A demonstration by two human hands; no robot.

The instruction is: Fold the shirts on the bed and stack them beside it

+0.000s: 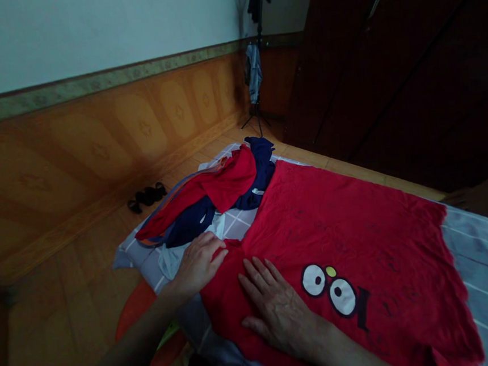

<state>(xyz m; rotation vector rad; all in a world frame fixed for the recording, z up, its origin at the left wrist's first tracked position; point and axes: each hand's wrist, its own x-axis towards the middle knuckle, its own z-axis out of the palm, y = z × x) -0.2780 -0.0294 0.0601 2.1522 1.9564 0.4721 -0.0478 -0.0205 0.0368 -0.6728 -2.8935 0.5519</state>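
A red T-shirt (pixel 315 211) lies spread over a bed with a grey-and-white checked cover (pixel 487 275). Printed on the shirt are two big white cartoon eyes and a small yellow spot; dark marks are scattered around them. My right hand (pixel 275 302) rests flat on the cloth, fingers stretched out. At the shirt's left edge, my left hand (pixel 202 260) is closed with its fingers curled and thumb at the fabric; the fingertips are partly hidden. Just beyond it sits a heap of red clothes (pixel 230 178) and dark blue clothes (pixel 191 219).
An orange round seat (pixel 137 306) stands low beside the bed at left. Black shoes (pixel 147 197) lie on the wooden floor near the tiled wall. A coat stand (pixel 260 30) with hanging clothes is in the corner, and a dark wardrobe (pixel 371 69) lines the right.
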